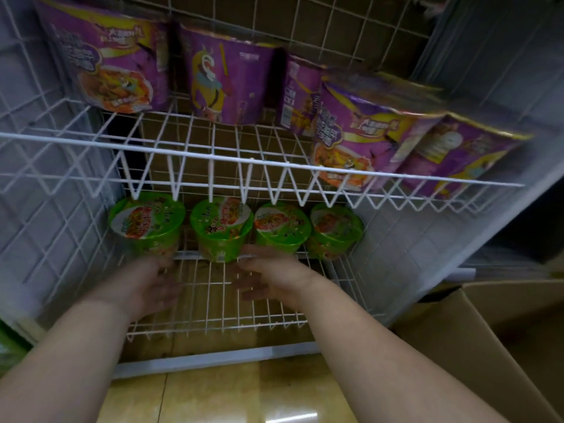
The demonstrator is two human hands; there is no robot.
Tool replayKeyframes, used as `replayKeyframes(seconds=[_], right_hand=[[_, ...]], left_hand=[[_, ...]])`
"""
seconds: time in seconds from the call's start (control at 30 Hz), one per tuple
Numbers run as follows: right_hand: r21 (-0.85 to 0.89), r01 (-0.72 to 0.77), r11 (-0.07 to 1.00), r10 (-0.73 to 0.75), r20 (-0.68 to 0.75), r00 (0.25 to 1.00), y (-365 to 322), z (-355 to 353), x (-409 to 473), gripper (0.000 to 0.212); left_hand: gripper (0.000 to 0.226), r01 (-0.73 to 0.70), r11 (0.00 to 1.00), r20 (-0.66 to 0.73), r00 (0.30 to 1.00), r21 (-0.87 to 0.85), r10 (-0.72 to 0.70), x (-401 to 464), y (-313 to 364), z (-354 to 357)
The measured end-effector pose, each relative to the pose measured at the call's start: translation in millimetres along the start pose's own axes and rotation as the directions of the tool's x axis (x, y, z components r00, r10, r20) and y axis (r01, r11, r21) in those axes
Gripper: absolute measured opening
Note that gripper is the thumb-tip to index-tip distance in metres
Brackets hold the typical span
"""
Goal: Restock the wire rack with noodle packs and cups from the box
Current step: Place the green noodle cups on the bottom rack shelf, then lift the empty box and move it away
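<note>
White wire rack point(262, 161) w/ green cups point(221, 228), left hand point(152, 285) & right hand point(268, 276) spread, empty

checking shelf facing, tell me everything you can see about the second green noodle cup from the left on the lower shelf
The second green noodle cup from the left is a round bowl-style cup with glossy green walls, seemingly plastic-wrapped, and a sealed lid printed with a noodle photo and red and white lettering. It stands upright, lid tipped toward the camera, in a row of four green cups at the back of the lower wire shelf, close beside its neighbours. The left hand and right hand are open just in front; the blur hides whether the fingertips touch it.
</note>
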State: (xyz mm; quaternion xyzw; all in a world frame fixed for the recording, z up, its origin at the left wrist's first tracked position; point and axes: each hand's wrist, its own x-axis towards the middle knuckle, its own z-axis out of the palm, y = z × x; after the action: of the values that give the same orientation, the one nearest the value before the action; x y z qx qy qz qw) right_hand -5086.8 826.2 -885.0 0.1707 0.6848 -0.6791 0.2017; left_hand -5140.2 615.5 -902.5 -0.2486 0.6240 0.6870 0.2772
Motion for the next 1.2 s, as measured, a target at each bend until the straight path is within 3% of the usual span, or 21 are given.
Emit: replayKeyframes(seconds=[0.07, 0.13, 0.33, 0.5, 0.63, 0.73, 0.8, 0.87, 1.1, 1.2], right_hand=[[-0.037, 0.022, 0.999, -0.022, -0.009, 1.0, -2, -8, -9, 0.031], [-0.085, 0.044, 0.995, -0.046, -0.024, 0.999, -3, -19, -21, 0.018], [-0.241, 0.07, 0.968, -0.104, -0.133, 0.986, -2, -80, -76, 0.024], [-0.253, 0.07, 0.965, -0.111, -0.154, 0.982, 1, -166, -156, 0.02], [-0.17, 0.089, 0.981, -0.13, -0.249, 0.96, 16, -229, -213, 0.018], [-0.175, 0.112, 0.978, -0.163, -0.309, 0.937, 27, -255, -239, 0.017], [-0.194, 0.118, 0.974, -0.181, -0.348, 0.92, 36, -270, -254, 0.02], [-0.207, 0.121, 0.971, -0.193, -0.373, 0.908, 45, -283, -270, 0.021], [-0.289, 0.023, 0.957, -0.167, -0.483, 0.859, 69, -325, -316, 0.019], [-0.257, -0.022, 0.966, -0.124, -0.538, 0.834, 77, -341, -333, 0.019]], left_hand=[[0.019, 0.011, 0.997, 0.105, 0.994, 0.075, -0.018, -15, -2, 24], [0.017, -0.025, 0.993, 0.188, 0.982, 0.119, 0.002, -25, -4, 49], [0.02, -0.066, 0.963, 0.342, 0.939, 0.262, -0.029, -62, -24, 128], [0.023, -0.134, 0.871, 0.477, 0.87, 0.473, -0.125, -105, -60, 206], [0.021, -0.158, 0.792, 0.566, 0.78, 0.59, -0.267, -144, -88, 269], [0.036, -0.171, 0.744, 0.575, 0.75, 0.646, -0.327, -160, -108, 311], [0.061, -0.162, 0.723, 0.546, 0.768, 0.672, -0.335, -169, -121, 337], [0.071, -0.161, 0.712, 0.51, 0.803, 0.684, -0.308, -182, -131, 361], [0.064, -0.121, 0.625, 0.355, 0.897, 0.772, -0.265, -212, -166, 405], [0.061, -0.113, 0.63, 0.309, 0.927, 0.768, -0.211, -212, -184, 416]])
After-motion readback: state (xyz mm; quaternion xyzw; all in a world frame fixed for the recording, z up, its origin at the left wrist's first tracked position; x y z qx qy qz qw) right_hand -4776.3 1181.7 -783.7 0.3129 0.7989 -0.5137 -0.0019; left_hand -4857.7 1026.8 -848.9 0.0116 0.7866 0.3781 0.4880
